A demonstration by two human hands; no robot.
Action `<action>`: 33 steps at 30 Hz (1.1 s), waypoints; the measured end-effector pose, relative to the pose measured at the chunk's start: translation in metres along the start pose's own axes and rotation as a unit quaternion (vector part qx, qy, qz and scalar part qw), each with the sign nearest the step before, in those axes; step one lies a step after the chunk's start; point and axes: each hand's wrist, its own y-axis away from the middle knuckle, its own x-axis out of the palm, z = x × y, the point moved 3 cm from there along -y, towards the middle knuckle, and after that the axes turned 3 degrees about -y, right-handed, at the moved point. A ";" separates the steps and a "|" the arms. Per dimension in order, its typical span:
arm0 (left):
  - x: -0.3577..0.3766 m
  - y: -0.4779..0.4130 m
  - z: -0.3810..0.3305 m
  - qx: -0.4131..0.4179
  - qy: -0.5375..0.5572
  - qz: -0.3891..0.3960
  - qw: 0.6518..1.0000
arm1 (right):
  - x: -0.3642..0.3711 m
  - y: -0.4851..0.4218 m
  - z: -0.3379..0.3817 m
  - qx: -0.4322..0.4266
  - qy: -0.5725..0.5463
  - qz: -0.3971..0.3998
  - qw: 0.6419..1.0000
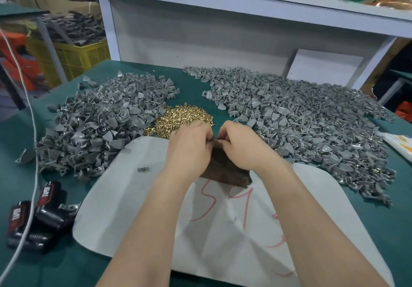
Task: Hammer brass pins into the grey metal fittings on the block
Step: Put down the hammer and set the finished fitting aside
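While the left hand [189, 146] and right hand [243, 146] meet with curled fingertips over the wooden block's [225, 171] far end, I cannot tell what they pinch. Brass pins [182, 117] are heaped just beyond. Grey fittings [100, 121] flank both sides, with brass glinting only rightward, so plenty seems left. Down-left, black cylinders [19, 217] read TAPER.

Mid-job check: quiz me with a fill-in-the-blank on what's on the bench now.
The brass pins lie between two piles of ____ fittings.
The left hand and right hand meet over the brown block, which rests on a ____ sheet.
The black cans lie to the ____ of that sheet.
Missing words: grey; white; left.
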 end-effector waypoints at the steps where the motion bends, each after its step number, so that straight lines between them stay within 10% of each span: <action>1: -0.001 0.000 0.000 0.002 0.015 -0.004 1.000 | 0.000 0.001 -0.001 0.000 -0.015 -0.010 1.000; 19: 0.008 -0.002 0.002 0.038 0.115 -0.009 0.993 | -0.006 -0.005 -0.010 -0.023 -0.039 0.018 0.999; 33: 0.008 -0.005 0.007 -0.035 0.227 -0.046 0.972 | -0.001 0.013 -0.034 0.059 -0.392 -0.124 0.910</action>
